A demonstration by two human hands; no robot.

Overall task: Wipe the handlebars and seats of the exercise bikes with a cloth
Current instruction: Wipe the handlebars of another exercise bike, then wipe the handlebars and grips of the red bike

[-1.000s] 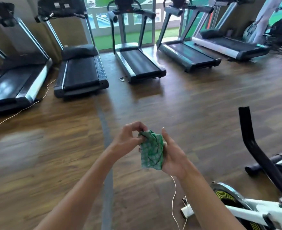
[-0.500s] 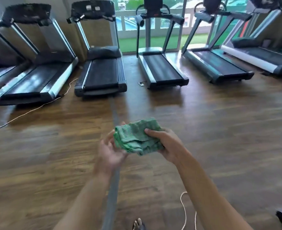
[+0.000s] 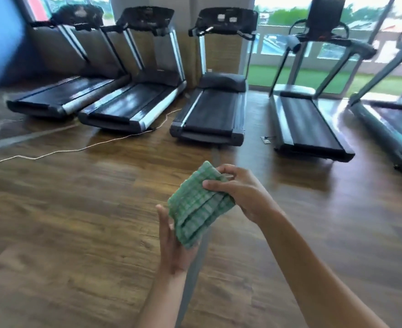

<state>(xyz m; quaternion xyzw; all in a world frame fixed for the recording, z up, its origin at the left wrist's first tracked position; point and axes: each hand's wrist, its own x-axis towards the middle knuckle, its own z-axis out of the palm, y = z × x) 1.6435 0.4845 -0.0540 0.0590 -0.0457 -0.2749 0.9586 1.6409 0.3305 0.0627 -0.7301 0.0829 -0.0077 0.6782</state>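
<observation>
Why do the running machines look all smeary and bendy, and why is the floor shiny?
Head view: motion blur smears the black treadmills, and the wide-angle lens splays them outward; daylight from the windows leaves pale glare on the brown wooden floor; the folded green checked cloth, pinched by the right hand and resting on the left hand, looks sharper.

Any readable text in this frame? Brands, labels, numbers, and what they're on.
No text reads clearly in this frame.
middle treadmill console: two pale stickers, too blurred to read.
dark screen on the treadmill to its right: nothing legible.
The two consoles at the left: motion-blurred, no text can be made out.
cloth: green check pattern only, no print visible.
</observation>
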